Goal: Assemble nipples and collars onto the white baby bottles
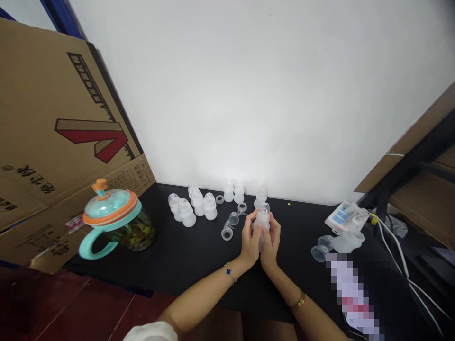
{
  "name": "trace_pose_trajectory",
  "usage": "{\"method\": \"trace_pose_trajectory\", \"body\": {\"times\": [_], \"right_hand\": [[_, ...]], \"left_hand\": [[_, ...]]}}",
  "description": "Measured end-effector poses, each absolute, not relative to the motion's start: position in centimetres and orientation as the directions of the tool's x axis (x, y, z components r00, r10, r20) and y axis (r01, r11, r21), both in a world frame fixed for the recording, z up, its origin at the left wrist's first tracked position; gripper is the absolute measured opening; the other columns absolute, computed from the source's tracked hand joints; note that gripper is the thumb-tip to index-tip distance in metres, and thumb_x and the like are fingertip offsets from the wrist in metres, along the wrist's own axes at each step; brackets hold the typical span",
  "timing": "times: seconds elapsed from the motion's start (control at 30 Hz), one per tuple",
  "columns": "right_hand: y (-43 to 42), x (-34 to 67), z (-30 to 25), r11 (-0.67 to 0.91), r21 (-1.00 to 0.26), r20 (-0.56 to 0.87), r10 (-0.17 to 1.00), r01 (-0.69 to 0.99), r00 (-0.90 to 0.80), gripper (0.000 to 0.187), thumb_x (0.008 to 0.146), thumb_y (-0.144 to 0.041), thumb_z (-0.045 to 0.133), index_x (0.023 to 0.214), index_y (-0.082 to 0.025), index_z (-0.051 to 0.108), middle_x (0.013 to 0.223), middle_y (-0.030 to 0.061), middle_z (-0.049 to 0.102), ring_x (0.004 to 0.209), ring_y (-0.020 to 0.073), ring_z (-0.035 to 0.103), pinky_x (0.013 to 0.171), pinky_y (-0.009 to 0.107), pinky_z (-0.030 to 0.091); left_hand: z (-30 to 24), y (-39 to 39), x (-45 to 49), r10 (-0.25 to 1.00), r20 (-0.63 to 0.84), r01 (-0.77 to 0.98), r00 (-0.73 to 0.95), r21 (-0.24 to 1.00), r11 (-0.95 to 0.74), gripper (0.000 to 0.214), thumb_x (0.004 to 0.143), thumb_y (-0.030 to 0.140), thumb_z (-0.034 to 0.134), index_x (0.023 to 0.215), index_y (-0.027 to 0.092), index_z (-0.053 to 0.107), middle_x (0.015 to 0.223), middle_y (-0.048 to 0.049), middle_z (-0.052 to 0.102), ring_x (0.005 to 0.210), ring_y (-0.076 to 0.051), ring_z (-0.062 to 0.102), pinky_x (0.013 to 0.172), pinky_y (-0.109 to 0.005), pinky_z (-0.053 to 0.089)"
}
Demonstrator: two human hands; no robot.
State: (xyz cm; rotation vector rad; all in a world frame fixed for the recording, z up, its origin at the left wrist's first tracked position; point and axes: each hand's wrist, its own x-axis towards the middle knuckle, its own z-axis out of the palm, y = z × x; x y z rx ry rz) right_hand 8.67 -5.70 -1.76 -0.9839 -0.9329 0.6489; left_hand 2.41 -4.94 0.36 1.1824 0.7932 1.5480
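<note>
both hands meet over the middle of the black table point(185, 255). the left hand point(250, 241) and the right hand point(270, 242) are wrapped around one small translucent bottle point(262, 219), held upright between them just above the tabletop, its clear nipple cap pointing up. the left fingers curl around the bottle's left side near the neck, the right fingers close on the other side lower down; both are grasping it, neither is slack.

judging from the grip, the step in hand is fitting or tightening the top onto this bottle, one hand steadying the body as the other works the neck. the next move would call for a firm hold on the body and a clean twist at the collar, kept straight so the soft top seats evenly.

just beyond the hands lie loose rings and caps point(230, 226), and behind them a cluster of finished bottles point(194, 207) stands near the white wall. to the left sits a glass jug with a teal and orange lid point(112, 219) beside a cardboard box point(53, 137). to the right a white device with cables point(344, 221) rests near the table edge.
</note>
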Motion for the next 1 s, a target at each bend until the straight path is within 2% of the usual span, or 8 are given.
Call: {"method": "trace_pose_trajectory", "body": {"times": [0.13,0.23,0.3,0.37,0.57,0.67,0.83,1.0], "right_hand": [[-5.7,8.5,-1.6,0.419,-0.907,0.389,0.807,0.035,0.445,0.056,0.092,-0.046,0.057,0.143,-0.024,0.045,0.139,0.0146,0.056,0.119,0.0293,0.06,0.096,0.049,0.051],[-5.6,8.5,-1.4,0.46,-0.868,0.495,0.768,0.189,0.406,0.054,0.093,-0.041,0.055,0.144,-0.026,0.045,0.151,0.0122,0.044,0.137,0.0294,0.045,0.111,0.054,0.038],[-5.4,8.6,-1.2,0.471,-0.841,0.54,0.759,0.267,0.363,0.056,0.092,-0.038,0.056,0.146,-0.027,0.043,0.155,0.0103,0.039,0.142,0.0289,0.038,0.115,0.055,0.031],[-5.3,8.6,-1.1,0.468,-0.834,0.549,0.764,0.293,0.339,0.061,0.089,-0.036,0.06,0.147,-0.027,0.042,0.155,0.0097,0.039,0.142,0.0291,0.037,0.116,0.055,0.03],[-5.3,8.7,-0.8,0.409,-0.889,0.456,0.824,0.206,0.336,0.074,0.084,-0.036,0.066,0.151,-0.027,0.035,0.15,0.0123,0.046,0.128,0.0302,0.053,0.099,0.048,0.049],[-5.3,8.7,-0.8,0.386,-0.907,0.421,0.846,0.169,0.326,0.075,0.085,-0.037,0.067,0.152,-0.027,0.035,0.149,0.0127,0.048,0.122,0.0294,0.057,0.093,0.044,0.053],[-4.9,8.6,-1.2,0.331,-0.928,0.37,0.871,0.169,0.325,0.074,0.084,-0.039,0.067,0.15,-0.028,0.038,0.151,0.0106,0.045,0.129,0.0304,0.052,0.104,0.049,0.046],[-5.0,8.3,-1.3,0.37,-0.913,0.406,0.861,0.172,0.305,0.073,0.084,-0.035,0.065,0.151,-0.029,0.036,0.156,0.0067,0.04,0.14,0.0288,0.042,0.115,0.051,0.034]], "left_hand": [[1.1,-4.7,2.1,0.958,0.285,-0.309,0.002,0.912,-0.271,0.052,0.091,0.045,0.06,0.137,0.023,0.053,0.124,-0.0114,0.065,0.109,-0.026,0.063,0.088,-0.037,0.052],[1.6,-4.2,1.9,0.968,0.252,-0.328,-0.019,0.913,-0.244,0.047,0.088,0.043,0.065,0.13,0.022,0.059,0.129,-0.011,0.063,0.109,-0.025,0.062,0.089,-0.034,0.051],[1.9,-3.7,1.7,0.978,0.207,-0.384,0.005,0.904,-0.189,0.046,0.085,0.041,0.069,0.126,0.022,0.062,0.119,-0.0099,0.067,0.103,-0.023,0.064,0.09,-0.034,0.051],[2.2,-3.2,1.5,0.982,0.187,-0.429,0.027,0.89,-0.158,0.042,0.082,0.039,0.073,0.118,0.019,0.066,0.111,-0.0091,0.07,0.1,-0.023,0.065,0.09,-0.033,0.05],[2.4,-2.2,1.0,0.992,0.082,-0.596,0.098,0.803,-0.008,0.036,0.081,0.044,0.072,0.105,0.017,0.07,0.096,-0.0055,0.07,0.085,-0.019,0.065,0.077,-0.028,0.05],[2.2,-1.8,1.0,0.992,0.039,-0.657,0.122,0.752,0.051,0.035,0.081,0.046,0.069,0.102,0.018,0.07,0.09,-0.0037,0.069,0.078,-0.017,0.063,0.07,-0.026,0.05],[1.3,-1.5,1.2,0.981,-0.081,-0.677,0.174,0.714,0.179,0.034,0.079,0.05,0.07,0.091,0.018,0.069,0.081,-0.0031,0.067,0.073,-0.017,0.062,0.067,-0.027,0.05],[0.6,-1.5,1.5,0.987,-0.079,-0.681,0.143,0.716,0.156,0.035,0.076,0.048,0.075,0.09,0.016,0.069,0.082,-0.0023,0.067,0.074,-0.015,0.061,0.07,-0.026,0.048]]}}
